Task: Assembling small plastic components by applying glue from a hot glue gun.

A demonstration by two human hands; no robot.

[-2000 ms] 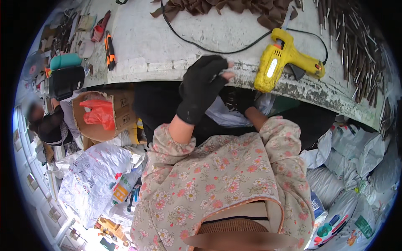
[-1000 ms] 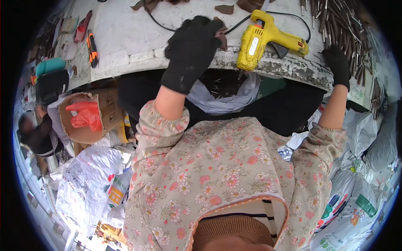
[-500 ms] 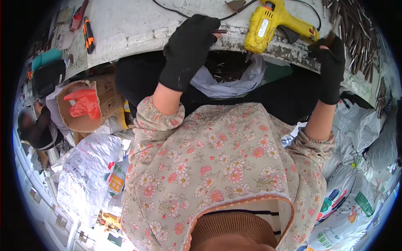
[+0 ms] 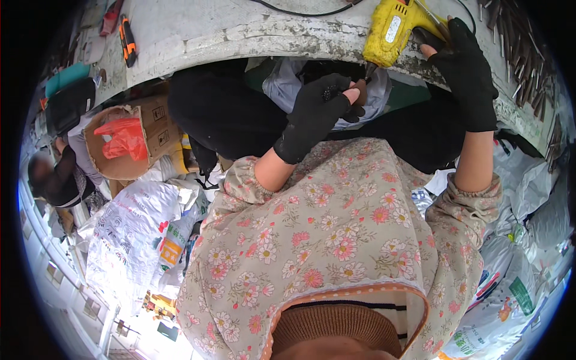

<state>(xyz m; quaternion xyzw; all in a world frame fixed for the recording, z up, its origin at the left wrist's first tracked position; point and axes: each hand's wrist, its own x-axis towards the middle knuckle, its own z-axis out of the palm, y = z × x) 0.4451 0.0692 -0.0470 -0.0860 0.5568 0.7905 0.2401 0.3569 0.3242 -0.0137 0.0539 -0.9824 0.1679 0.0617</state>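
My left hand (image 4: pixel 324 111), in a black fingerless glove, pinches a small brown piece (image 4: pixel 361 90) of a kind I cannot make out. The piece is at the nozzle of a yellow glue gun (image 4: pixel 387 33), which points down past the bench edge; whether they touch is unclear. My right hand (image 4: pixel 468 75), gloved the same way, closes around the end of the gun's handle, its thumb near the black trigger. A thin stick (image 4: pixel 433 17) crosses the gun just above this hand.
Many thin brown sticks (image 4: pixel 522 54) lie on the white bench (image 4: pixel 198 33) at the right. An orange and black utility knife (image 4: pixel 127 42) is at the left. Below sits a cardboard box (image 4: pixel 157 129) with a red bag. Plastic bags flank me; another person (image 4: pixel 57 177) is at far left.
My left hand has come down and right from above the bench edge to the gun's nozzle. My right hand has moved onto the gun's handle, and the gun has shifted slightly up and right.
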